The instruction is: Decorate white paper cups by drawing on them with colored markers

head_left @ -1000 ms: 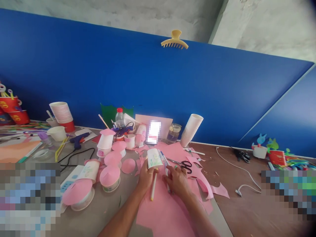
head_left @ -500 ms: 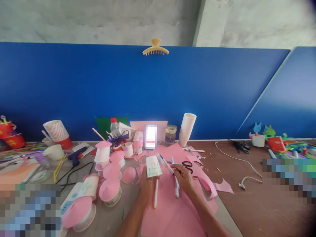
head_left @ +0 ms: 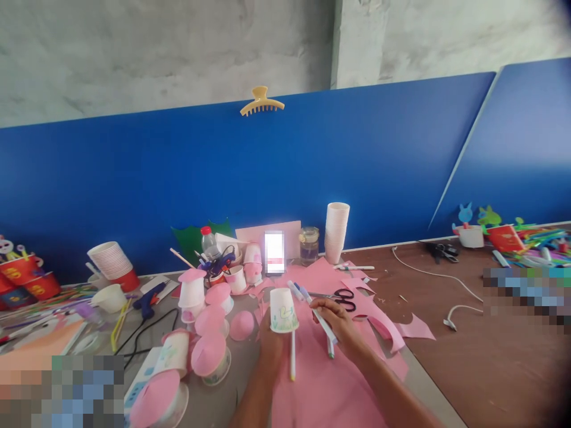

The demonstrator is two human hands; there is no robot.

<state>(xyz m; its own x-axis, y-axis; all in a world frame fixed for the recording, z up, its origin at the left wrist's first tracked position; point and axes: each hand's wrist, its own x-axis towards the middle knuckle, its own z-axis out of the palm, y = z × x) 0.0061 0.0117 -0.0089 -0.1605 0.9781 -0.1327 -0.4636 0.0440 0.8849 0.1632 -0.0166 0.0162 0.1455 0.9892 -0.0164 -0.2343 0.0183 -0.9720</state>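
Note:
My left hand (head_left: 271, 351) grips a white paper cup (head_left: 282, 308) from below, its wide rim downward. The cup bears a yellow and green outline drawing with green strokes like grass along the rim. My right hand (head_left: 339, 324) has its fingers closed on a white marker (head_left: 324, 321) over the pink paper (head_left: 321, 392). Beyond its fingertips lie other markers and a pair of scissors (head_left: 345, 299) with dark handles. Another marker (head_left: 292, 356) with a yellow end rests on the paper, just below the cup.
Cups with pink paper cone tops (head_left: 209, 353) cluster on the left. A glue gun (head_left: 149, 300) with a black cord lies behind them. A lit phone (head_left: 275, 252), a glass jar (head_left: 308, 246) and a stack of paper cups (head_left: 337, 232) stand at the back. Pink scraps (head_left: 416, 328) lie right.
The cup has tipped so its drawn side faces me more fully. My right hand has closed on a marker and raised it slightly. The camera view has tilted.

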